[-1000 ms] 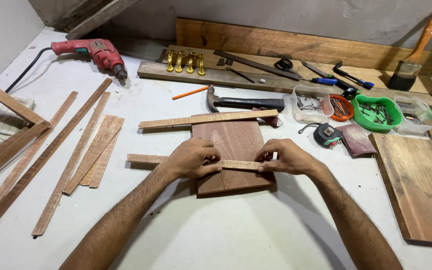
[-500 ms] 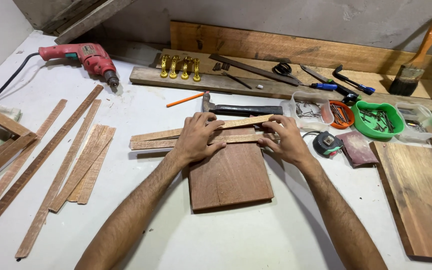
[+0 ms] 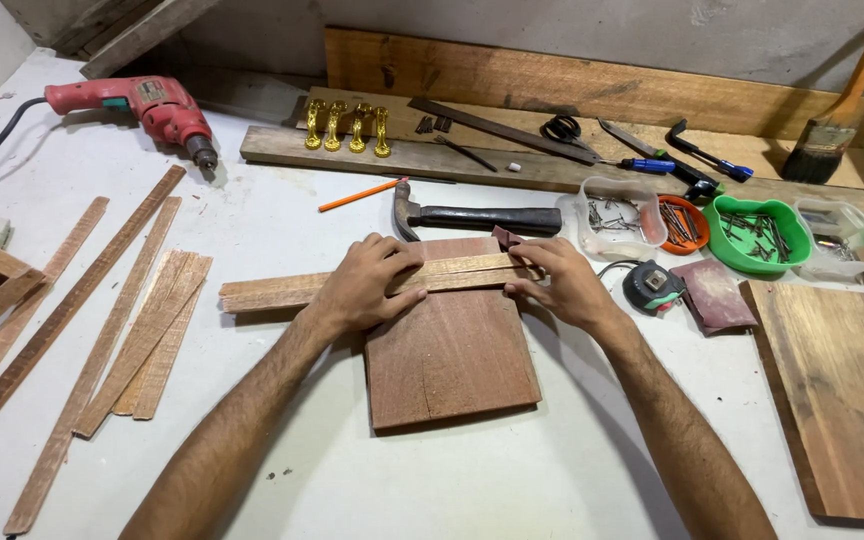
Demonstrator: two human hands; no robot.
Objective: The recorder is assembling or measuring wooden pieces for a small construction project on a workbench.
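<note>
On the reddish board [image 3: 449, 360], left hand [image 3: 362, 285] and right hand [image 3: 562, 285] pinch two wooden strips [image 3: 272, 290].

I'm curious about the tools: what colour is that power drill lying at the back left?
The drill is red with a dark chuck, seen clearly in the head view.

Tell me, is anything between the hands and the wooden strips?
No. The left hand and right hand press straight onto the wooden strips, which lie across the reddish board.
</note>
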